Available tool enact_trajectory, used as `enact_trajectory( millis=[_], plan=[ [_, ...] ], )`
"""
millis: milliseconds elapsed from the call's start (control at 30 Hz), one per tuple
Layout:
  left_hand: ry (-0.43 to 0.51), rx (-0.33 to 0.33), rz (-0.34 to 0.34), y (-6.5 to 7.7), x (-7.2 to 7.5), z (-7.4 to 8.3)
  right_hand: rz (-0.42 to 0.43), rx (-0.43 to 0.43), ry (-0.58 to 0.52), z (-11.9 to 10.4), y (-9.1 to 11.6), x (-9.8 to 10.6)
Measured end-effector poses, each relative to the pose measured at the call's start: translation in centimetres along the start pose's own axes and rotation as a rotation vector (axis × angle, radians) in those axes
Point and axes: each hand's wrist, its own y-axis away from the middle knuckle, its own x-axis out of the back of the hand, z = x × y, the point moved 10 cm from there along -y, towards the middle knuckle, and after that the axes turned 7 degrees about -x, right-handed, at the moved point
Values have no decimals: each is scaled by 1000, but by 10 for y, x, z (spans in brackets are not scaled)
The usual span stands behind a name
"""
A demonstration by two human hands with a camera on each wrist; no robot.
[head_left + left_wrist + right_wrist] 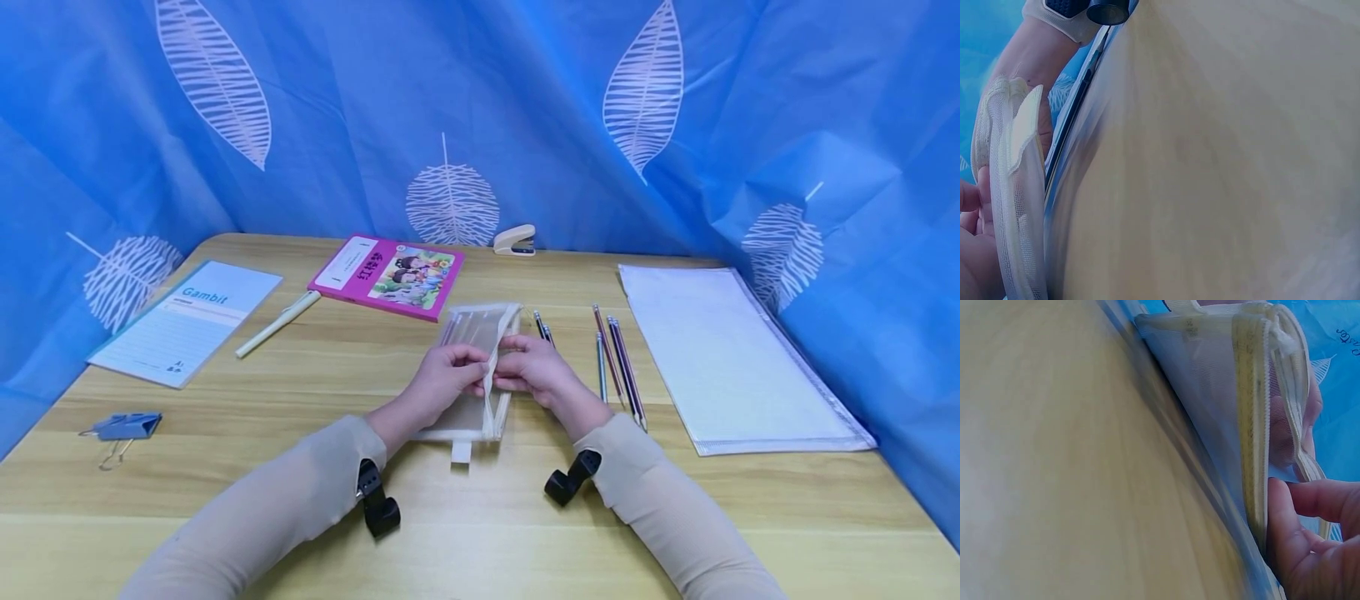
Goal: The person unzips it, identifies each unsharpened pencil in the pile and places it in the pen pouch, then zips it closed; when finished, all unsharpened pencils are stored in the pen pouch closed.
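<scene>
Both hands are at a whitish mesh zipper pouch [468, 417] that lies in the middle of the wooden table. My left hand [438, 383] pinches the upper zipper edge between thumb and fingers. Opposite it, my right hand [543, 371] holds the other edge, thumb and forefinger at the zipper tape [1252, 425] in the right wrist view. Between the two edges the pouch's mouth gapes. Thin pencil shapes [459, 323] show faintly through the mesh at its far end. Several striped pencils [622, 367] lie right of the right hand, and dark pencil ends [543, 325] stick out just beyond it.
A pink book [386, 279] and a cream stapler [515, 241] are at the back. On the left lie a pale notebook [191, 321], a light green pen [277, 325] and a blue binder clip [129, 427]. A large white mesh bag [738, 367] is on the right.
</scene>
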Motion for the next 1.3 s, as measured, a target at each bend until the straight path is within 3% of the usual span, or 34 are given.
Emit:
enact_trajectory(
  millis=[267,567,933,1300],
  plan=[
    [-6,-3,9,0,3,-1,-3,31,-4,-5,4,9],
    [-3,-3,19,0,6,-2,36,60,115,-12,17,35],
    [1,9,24,0,9,-2,185,56,279,-11,15,78],
    [7,14,22,0,9,-3,292,37,427,-14,15,99]
  ],
)
